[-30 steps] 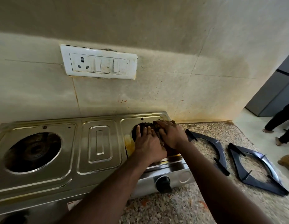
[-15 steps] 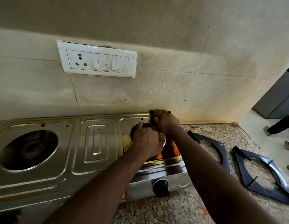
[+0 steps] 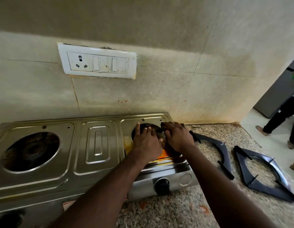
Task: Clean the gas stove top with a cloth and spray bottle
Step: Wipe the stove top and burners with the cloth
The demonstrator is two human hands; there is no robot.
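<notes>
head view: left hand (image 3: 146, 143) and right hand (image 3: 177, 137) press flat, fingers straight, on stove top (image 3: 74, 163)

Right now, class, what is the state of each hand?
Left hand: open, fingers straight over the right burner opening.
Right hand: open, fingers flat near the back right corner of the stove top.

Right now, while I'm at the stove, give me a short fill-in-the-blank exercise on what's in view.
On the stove, the left hand and right hand are over the ____ burner opening.
____ dark pan supports lie on the counter.
The knob on the stove's front is ____ in colour.
Missing words: right; two; black.
</notes>
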